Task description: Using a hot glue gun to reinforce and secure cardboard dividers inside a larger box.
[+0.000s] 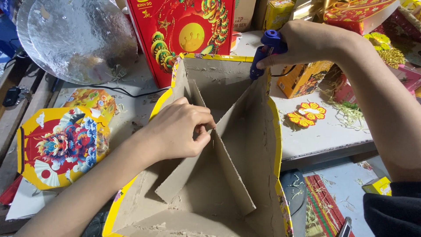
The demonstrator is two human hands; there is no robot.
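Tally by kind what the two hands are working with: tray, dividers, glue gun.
Cardboard tray with yellow rim: 1
Cardboard dividers crossed inside it, pinched by the left hand: 2
Blue glue gun, in the right hand, nozzle at the tray's far wall: 1
Total: 4

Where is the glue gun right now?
In the head view, the blue glue gun is in the right hand, its nozzle at the far right corner of the cardboard box.
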